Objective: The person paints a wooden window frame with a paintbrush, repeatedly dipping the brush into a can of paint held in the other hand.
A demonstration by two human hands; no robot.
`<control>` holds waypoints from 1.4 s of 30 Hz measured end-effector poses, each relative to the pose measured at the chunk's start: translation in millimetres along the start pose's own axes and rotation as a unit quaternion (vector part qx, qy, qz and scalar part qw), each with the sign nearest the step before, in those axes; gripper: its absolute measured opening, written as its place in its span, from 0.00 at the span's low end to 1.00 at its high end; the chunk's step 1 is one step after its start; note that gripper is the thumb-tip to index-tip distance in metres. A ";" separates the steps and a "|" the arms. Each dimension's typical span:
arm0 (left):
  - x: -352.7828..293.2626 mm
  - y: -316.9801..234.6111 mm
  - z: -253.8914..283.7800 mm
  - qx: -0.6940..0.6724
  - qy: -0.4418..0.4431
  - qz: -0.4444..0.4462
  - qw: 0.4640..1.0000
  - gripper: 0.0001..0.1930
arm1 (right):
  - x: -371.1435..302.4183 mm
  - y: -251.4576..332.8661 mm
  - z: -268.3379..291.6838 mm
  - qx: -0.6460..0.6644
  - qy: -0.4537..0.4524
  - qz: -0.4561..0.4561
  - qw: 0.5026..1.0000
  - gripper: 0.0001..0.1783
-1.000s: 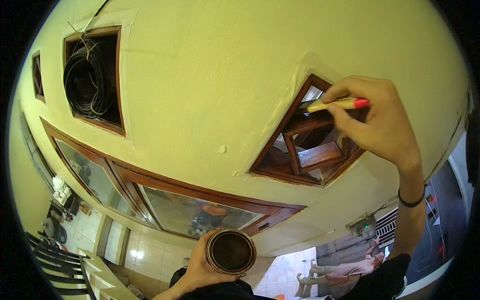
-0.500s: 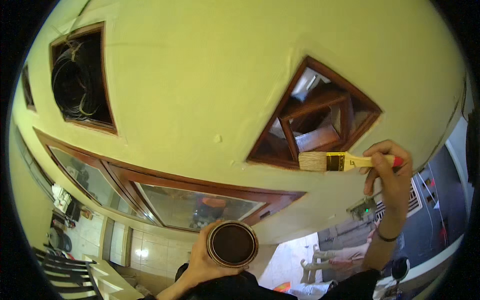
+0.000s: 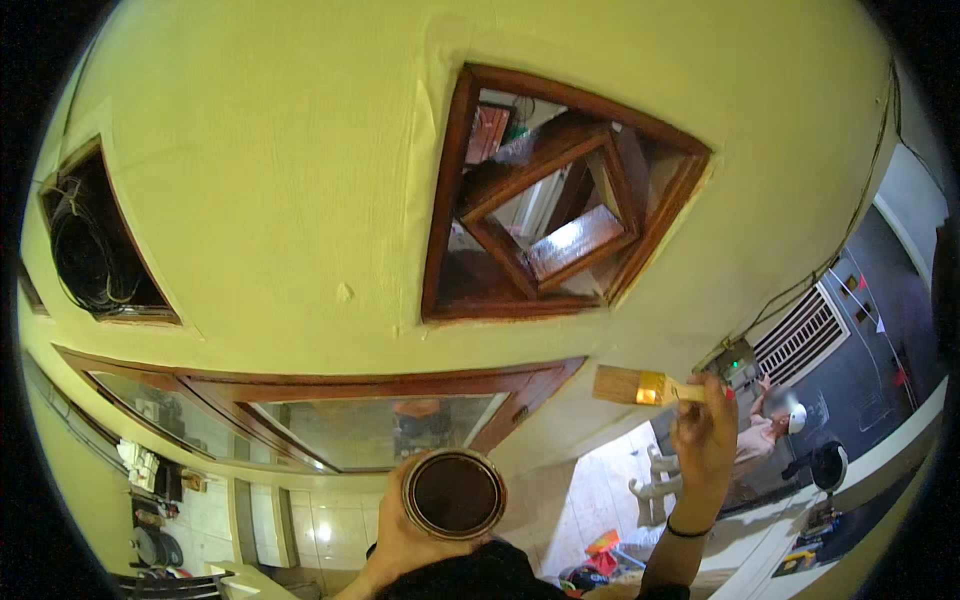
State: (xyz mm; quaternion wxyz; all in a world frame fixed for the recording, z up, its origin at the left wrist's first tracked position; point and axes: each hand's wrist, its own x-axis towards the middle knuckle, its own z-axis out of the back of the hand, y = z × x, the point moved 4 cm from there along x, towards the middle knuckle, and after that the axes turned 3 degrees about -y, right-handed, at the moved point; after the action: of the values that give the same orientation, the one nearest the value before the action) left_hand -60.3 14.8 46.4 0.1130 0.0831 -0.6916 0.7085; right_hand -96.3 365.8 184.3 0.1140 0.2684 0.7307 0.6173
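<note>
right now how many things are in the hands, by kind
paintbrush: 1, in the right hand
can: 1, open, dark inside, in the left hand
total: 2

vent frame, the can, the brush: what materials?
Vent frame: looks like wood, red-brown, glossy, with wet-looking sheen on its slats. Can in the left hand: probably metal, thin shiny rim, dark liquid. Brush in the right hand: pale bristles, yellowish ferrule, handle mostly hidden.
</note>
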 end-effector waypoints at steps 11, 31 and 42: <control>-4.1 -0.4 -5.9 -0.021 -0.004 0.021 1.000 0.67 | -32.2 -14.0 20.8 0.128 -0.134 0.063 0.981 0.16; -15.4 7.9 -5.3 -0.056 -0.016 -0.005 0.998 0.62 | -16.8 197.1 -229.9 -0.426 0.283 0.709 0.485 0.12; -14.8 -1.3 -4.5 -0.056 -0.025 -0.008 0.998 0.62 | -45.7 231.2 -227.2 -0.491 0.325 0.585 0.558 0.08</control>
State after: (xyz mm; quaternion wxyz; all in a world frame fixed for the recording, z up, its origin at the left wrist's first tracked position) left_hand -45.5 18.7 43.4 0.1061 0.0999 -0.7318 0.6658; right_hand -113.3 172.1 447.5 -0.4034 0.3205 -0.0153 0.8569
